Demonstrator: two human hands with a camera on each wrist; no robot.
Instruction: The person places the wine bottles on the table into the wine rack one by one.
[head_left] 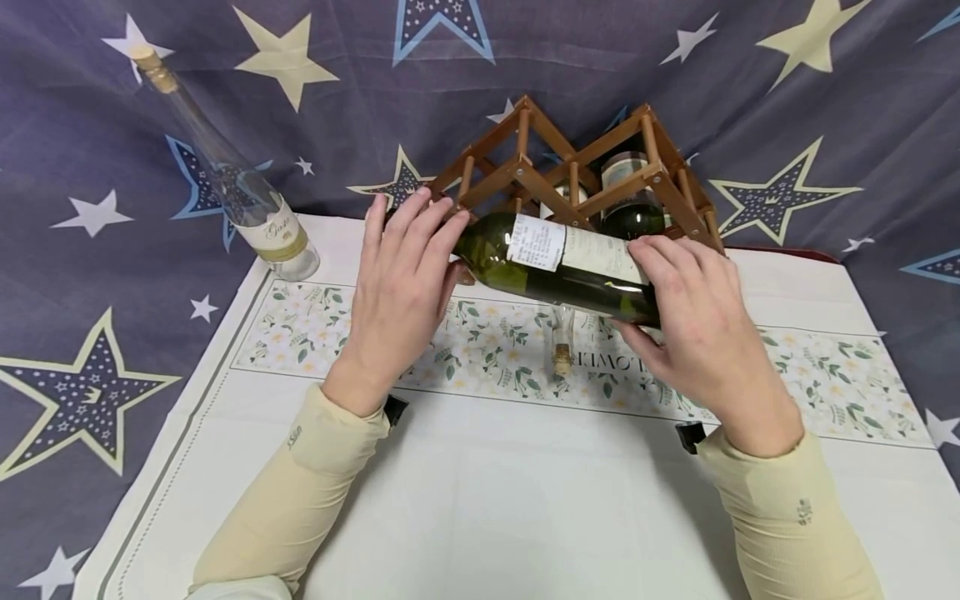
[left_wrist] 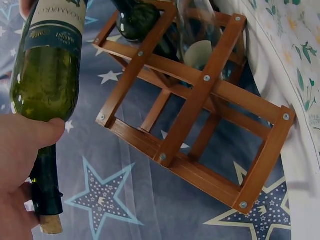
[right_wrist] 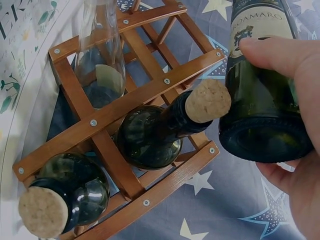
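A green glass wine bottle (head_left: 487,250) lies nearly level between both hands, raised in front of the wooden wine rack (head_left: 522,127). My left hand (head_left: 405,279) holds it about the neck; its corked tip (left_wrist: 51,224) shows below the fingers in the left wrist view. Near the base, my right hand (head_left: 701,321) grips the body, thumb over the label (right_wrist: 260,22). Inside the rack rest a clear bottle (right_wrist: 102,57) and two dark corked bottles, one in the middle (right_wrist: 150,142) and one at the lower left (right_wrist: 75,182) of the right wrist view.
A tall clear bottle with a cork (head_left: 281,229) stands at the table's far left corner. The white tablecloth (head_left: 540,500) carries a floral strip (head_left: 480,350) across it. Behind the rack hangs a star-patterned cloth (head_left: 585,67).
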